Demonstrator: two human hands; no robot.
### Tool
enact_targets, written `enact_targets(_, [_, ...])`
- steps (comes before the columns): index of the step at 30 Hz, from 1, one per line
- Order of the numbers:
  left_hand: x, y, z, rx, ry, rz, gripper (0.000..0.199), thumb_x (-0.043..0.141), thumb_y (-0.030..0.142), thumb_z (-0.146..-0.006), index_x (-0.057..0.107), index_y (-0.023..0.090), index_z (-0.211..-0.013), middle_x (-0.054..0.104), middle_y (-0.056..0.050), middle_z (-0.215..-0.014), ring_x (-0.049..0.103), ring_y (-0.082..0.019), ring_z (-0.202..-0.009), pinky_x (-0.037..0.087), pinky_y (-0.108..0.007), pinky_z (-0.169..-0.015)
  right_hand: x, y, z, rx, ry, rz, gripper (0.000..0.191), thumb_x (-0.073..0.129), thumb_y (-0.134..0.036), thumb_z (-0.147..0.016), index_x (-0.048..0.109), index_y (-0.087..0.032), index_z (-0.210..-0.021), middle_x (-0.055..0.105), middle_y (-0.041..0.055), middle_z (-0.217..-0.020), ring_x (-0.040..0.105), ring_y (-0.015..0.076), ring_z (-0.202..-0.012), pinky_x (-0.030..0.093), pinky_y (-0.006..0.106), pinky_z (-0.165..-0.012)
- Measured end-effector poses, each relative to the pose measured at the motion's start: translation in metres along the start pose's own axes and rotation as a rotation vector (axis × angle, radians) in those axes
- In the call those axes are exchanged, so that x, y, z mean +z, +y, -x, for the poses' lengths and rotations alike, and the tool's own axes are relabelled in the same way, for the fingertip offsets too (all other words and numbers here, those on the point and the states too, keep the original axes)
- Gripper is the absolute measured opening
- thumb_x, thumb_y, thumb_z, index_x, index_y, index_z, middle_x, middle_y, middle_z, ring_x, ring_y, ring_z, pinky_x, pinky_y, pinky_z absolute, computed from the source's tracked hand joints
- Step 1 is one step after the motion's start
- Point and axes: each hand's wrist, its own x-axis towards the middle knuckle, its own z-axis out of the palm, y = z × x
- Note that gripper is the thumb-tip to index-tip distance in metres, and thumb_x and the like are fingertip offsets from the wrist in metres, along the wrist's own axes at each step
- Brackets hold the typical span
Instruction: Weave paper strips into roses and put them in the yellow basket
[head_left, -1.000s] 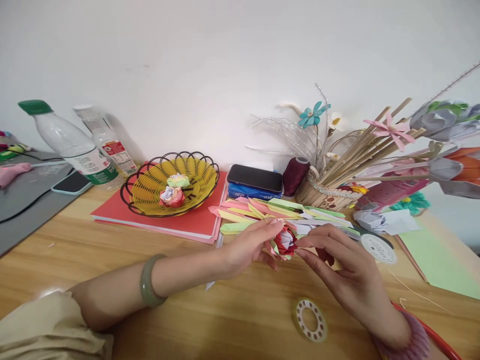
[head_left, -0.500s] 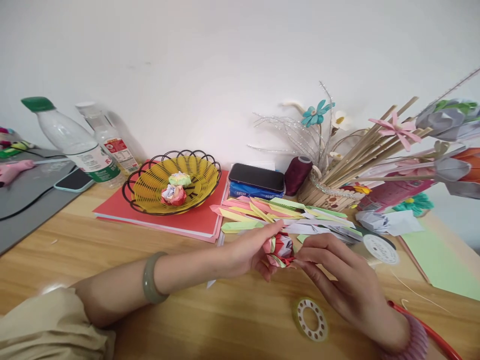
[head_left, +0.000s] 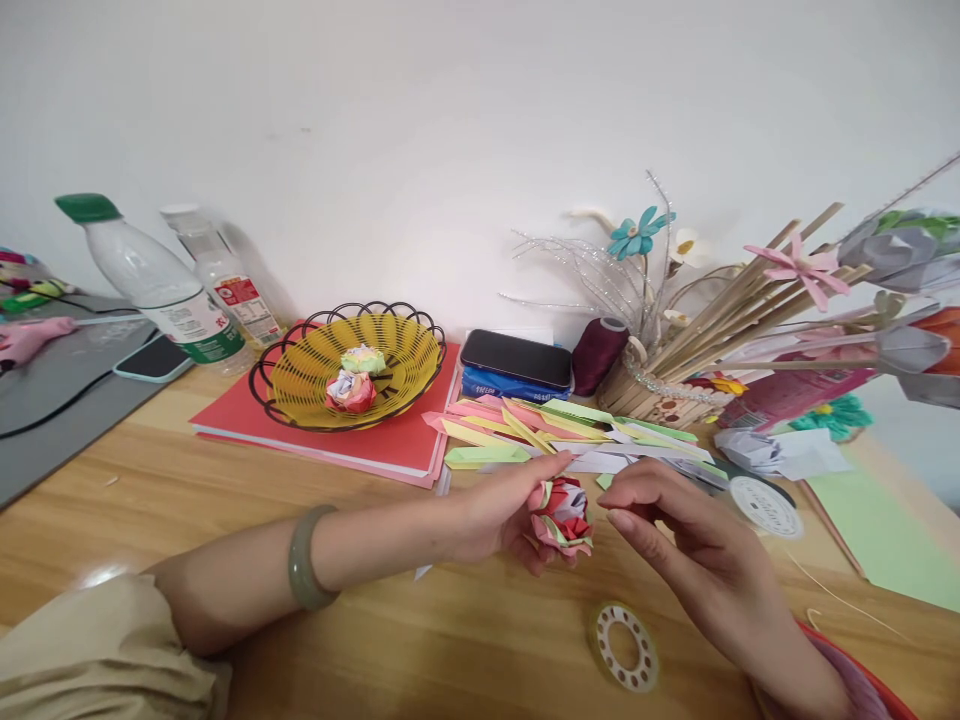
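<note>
My left hand [head_left: 517, 510] is closed around the underside of a folded paper flower [head_left: 564, 515], with its thumb along the top edge. The flower has red, pink, white and pale green petals and faces toward me and to the right. Just right of it is my right hand [head_left: 675, 540], bent, with the thumb and forefinger a little apart; I see nothing between them. Behind both hands lies a pile of folded paper strips [head_left: 540, 430] in pink, yellow, green and white. A roll of clear tape [head_left: 626, 648] lies on the table below the right hand.
A yellow woven basket [head_left: 405, 340] with two paper flowers stands on red paper [head_left: 217, 425]. Bottles [head_left: 169, 290] are at left. A phone [head_left: 516, 358], a maroon thread spool [head_left: 600, 355], a stick-filled holder [head_left: 637, 390], a white-labelled spool [head_left: 765, 505] and green paper [head_left: 885, 530] sit at right.
My right fingertips have come off the paper flower's petals and moved slightly away from it. The flower has turned in my left hand, so more of its front shows.
</note>
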Motion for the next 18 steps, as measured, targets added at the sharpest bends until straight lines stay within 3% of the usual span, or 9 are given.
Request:
enact_targets(4, [0.0, -0.004, -0.002, 0.004, 0.036, -0.006, 0.066, 0.038, 0.079, -0.059, 0.051, 0.015, -0.063, 0.051, -0.001, -0.052, 0.047, -0.011, -0.047, 0.034, -0.024, -0.046, 0.004, -0.001, 0.001, -0.054, -0.057, 0.012, 0.013, 0.053, -0.018, -0.083, 0.057, -0.025, -0.093, 0.057, 0.001, -0.078, 0.054, 0.0115, -0.066, 0.044, 0.021, -0.052])
enact_targets(15, [-0.002, -0.008, -0.004, 0.014, 0.058, 0.066, 0.052, 0.052, 0.069, -0.059, 0.047, 0.017, -0.064, 0.046, 0.002, -0.05, 0.054, -0.015, -0.054, 0.036, -0.023, -0.045, 0.004, 0.009, 0.014, -0.472, -0.048, 0.431, 0.028, 0.054, -0.007, -0.078, 0.054, -0.019, -0.103, 0.059, 0.005, -0.084, 0.056, 0.0136, -0.073, 0.045, 0.025, -0.06])
enact_targets(18, [-0.001, -0.007, -0.003, 0.001, 0.062, 0.042, 0.053, 0.051, 0.07, -0.058, 0.046, 0.017, -0.063, 0.047, 0.002, -0.052, 0.054, -0.014, -0.053, 0.036, -0.023, -0.045, 0.004, 0.004, 0.012, -0.403, -0.046, 0.323, 0.026, 0.054, -0.008, -0.078, 0.054, -0.019, -0.102, 0.06, 0.005, -0.084, 0.056, 0.0141, -0.076, 0.046, 0.026, -0.063])
